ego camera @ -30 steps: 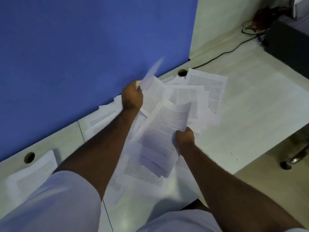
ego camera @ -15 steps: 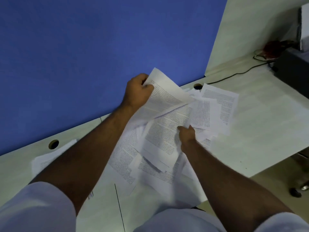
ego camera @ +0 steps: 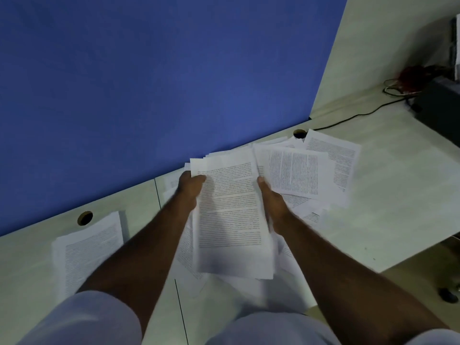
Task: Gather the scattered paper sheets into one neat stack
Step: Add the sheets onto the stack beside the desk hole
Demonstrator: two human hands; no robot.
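Blue partition (ego camera: pixel 149 83) backs the pale surface (ego camera: pixel 398 195). Loose sheets (ego camera: pixel 298 170) fan along its back edge; one lone sheet (ego camera: pixel 87 250) lies left. Left hand (ego camera: pixel 190 189) and right hand (ego camera: pixel 272 202) grip a gathered stack (ego camera: pixel 229 215) by its sides, fingers curled around it.

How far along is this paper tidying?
Partly done. A bundle of sheets is already gathered, gripped by the left hand and right hand. Left to collect: overlapping sheets on the right, one sheet far left, and more beneath the bundle.
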